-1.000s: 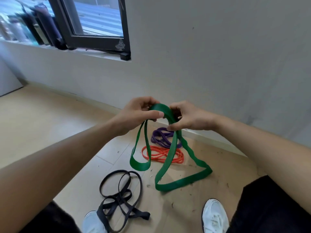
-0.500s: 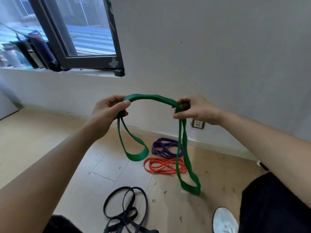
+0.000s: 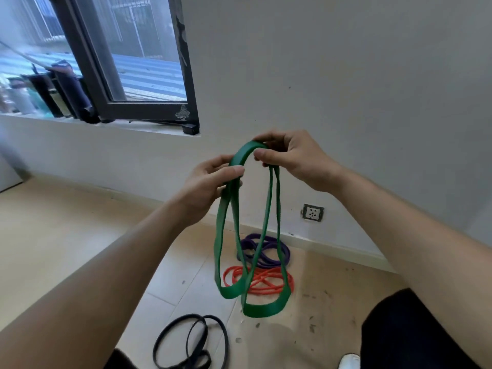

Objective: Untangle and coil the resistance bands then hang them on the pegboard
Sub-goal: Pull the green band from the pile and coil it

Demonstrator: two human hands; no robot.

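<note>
Between my raised hands, the flat green rubber resistance band (image 3: 218, 235) arches from my left hand (image 3: 210, 182), which pinches it lower and nearer me, to my right hand (image 3: 298, 158), which pinches it higher, with both long loops hanging straight down beneath.

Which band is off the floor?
The green band, gripped by the left hand and the right hand; the purple band, orange band and black band lie on the floor.

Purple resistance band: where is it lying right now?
In the head view the purple resistance band lies near centre on the floor by the baseboard, just beyond the orange band and below-left of the wall socket.
</note>
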